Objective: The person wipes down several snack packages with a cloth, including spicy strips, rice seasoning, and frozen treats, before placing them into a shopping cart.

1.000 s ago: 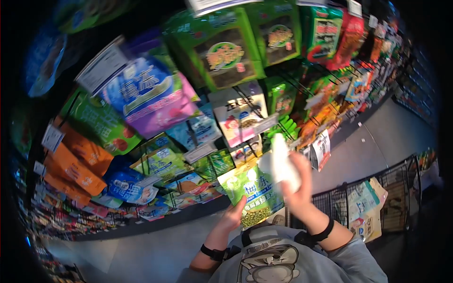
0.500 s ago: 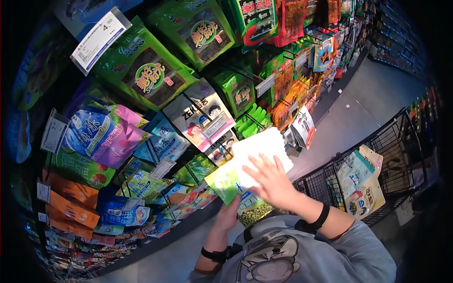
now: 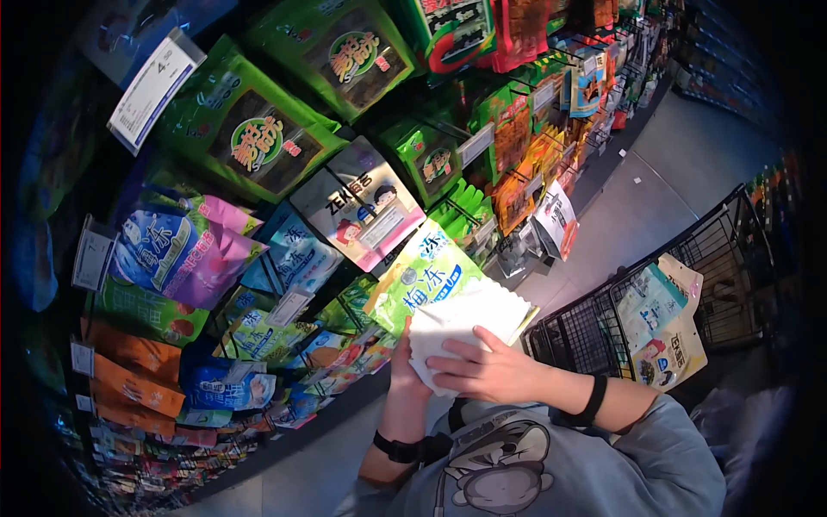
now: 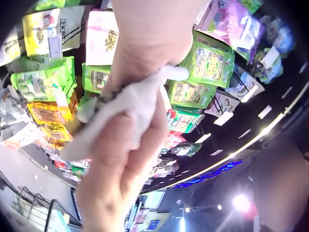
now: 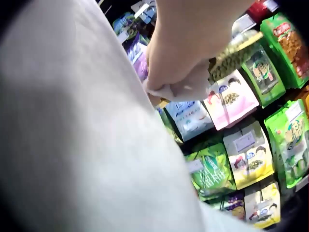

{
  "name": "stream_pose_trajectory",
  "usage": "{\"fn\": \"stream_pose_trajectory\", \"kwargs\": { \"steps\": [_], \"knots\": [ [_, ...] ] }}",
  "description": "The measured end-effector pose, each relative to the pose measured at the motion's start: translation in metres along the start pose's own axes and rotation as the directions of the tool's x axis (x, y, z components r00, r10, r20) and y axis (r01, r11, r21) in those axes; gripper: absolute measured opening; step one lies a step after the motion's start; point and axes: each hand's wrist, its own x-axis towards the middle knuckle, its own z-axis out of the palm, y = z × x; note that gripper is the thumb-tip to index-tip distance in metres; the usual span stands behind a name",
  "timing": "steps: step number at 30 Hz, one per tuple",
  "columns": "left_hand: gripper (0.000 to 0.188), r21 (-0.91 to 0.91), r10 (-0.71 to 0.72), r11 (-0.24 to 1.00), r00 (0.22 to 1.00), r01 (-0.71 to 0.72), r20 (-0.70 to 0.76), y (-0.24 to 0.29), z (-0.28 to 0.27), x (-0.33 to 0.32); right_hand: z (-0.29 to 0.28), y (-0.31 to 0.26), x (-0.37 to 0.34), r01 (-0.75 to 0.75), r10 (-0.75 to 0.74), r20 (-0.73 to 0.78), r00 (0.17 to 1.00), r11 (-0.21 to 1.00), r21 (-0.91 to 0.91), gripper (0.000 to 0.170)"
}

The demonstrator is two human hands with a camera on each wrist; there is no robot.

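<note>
A green snack bag (image 3: 435, 271) is held by my left hand (image 3: 407, 366) at its lower left edge, in front of my chest. Over the bag's lower part lies a white cloth (image 3: 465, 323), which hides much of its front. My right hand (image 3: 482, 372) grips the cloth from the right, fingers laid across it. In the left wrist view, the cloth (image 4: 130, 108) is bunched between the thumb and fingers of my right hand (image 4: 120, 164). The right wrist view shows the bag's edge (image 5: 234, 58) beyond the hand.
Hanging snack bags fill the shelf rack (image 3: 258, 142) ahead and to the left, with price tags (image 3: 155, 90) sticking out. A black wire cart (image 3: 577, 345) stands at right, holding a few bags (image 3: 663, 332). Grey floor (image 3: 642, 215) runs between rack and cart.
The white cloth has moved down and left over the bag with my right hand, uncovering the bag's upper part. My right fingers, spread half a second ago, have drawn in on the cloth.
</note>
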Motion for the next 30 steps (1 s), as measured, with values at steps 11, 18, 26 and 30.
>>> {"fn": "stream_pose_trajectory", "kwargs": {
  "steps": [11, 18, 26, 30],
  "knots": [
    [0.051, -0.056, 0.142, 0.987, 0.981, -0.151, -0.131, 0.006, 0.010, 0.002, -0.006, 0.041, -0.037, -0.262, 0.262, -0.059, 0.963, 0.965, 0.010, 0.060],
    [0.054, 0.072, 0.181, 0.982, 0.979, -0.174, -0.092, 0.006, 0.011, 0.006, -0.004, 0.071, -0.051, -0.416, 0.674, -0.344, 0.654, 0.700, 0.580, 0.045],
    [0.062, 0.426, 0.094, 0.904, 0.965, 0.020, -0.245, -0.018, 0.027, 0.009, -0.016, 0.013, 0.000, -0.283, 0.289, -0.082, 0.954, 0.956, 0.077, 0.056],
    [0.069, 0.521, 0.127, 0.851, 0.988, -0.063, -0.088, -0.021, 0.030, 0.005, -0.017, 0.022, 0.005, -0.436, 0.438, -0.139, 0.888, 0.899, 0.045, 0.062]
  ]
}}
